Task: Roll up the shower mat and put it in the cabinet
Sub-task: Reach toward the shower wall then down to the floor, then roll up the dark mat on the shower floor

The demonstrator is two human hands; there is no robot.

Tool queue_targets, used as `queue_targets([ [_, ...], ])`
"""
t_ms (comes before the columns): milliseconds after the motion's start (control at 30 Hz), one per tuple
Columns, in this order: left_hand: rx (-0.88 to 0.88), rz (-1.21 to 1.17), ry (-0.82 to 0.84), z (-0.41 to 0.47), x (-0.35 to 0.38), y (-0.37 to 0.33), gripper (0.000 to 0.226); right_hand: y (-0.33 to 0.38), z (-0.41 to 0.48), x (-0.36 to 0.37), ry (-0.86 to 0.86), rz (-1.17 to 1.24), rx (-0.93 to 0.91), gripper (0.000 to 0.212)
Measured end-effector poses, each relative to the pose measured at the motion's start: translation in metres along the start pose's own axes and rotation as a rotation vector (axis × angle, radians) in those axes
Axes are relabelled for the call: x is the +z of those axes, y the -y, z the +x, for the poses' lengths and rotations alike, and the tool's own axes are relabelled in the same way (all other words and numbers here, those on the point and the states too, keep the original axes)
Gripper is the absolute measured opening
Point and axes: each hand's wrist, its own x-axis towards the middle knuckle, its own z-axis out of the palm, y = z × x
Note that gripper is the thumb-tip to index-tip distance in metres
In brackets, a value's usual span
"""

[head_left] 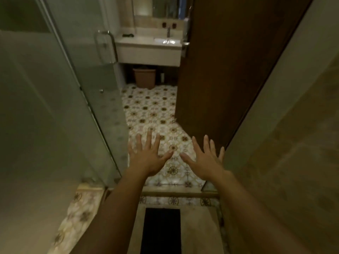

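Observation:
Both my hands are stretched out in front of me over the patterned tile floor (152,109), palms down and fingers spread. My left hand (149,155) and my right hand (205,158) hold nothing. Below my arms, at the bottom of the view, lies a dark rectangular mat (161,230) on a pale floor strip; it lies flat. A white vanity cabinet (148,54) with a sink and a tap hangs on the far wall.
A glass shower door (86,85) with a metal handle stands on my left. A brown wooden door (229,70) stands open on my right, beside a beige wall. A brown bin (145,77) sits under the vanity. A raised threshold (179,194) crosses the floor under my wrists.

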Motion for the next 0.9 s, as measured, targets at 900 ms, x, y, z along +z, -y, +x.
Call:
queue_targets([
  [900, 0.113, 0.252, 0.356, 0.149, 0.843, 0.314, 0.079, -0.194, 0.169, 0.865, 0.416, -0.129, -0.027, 0.088],
])
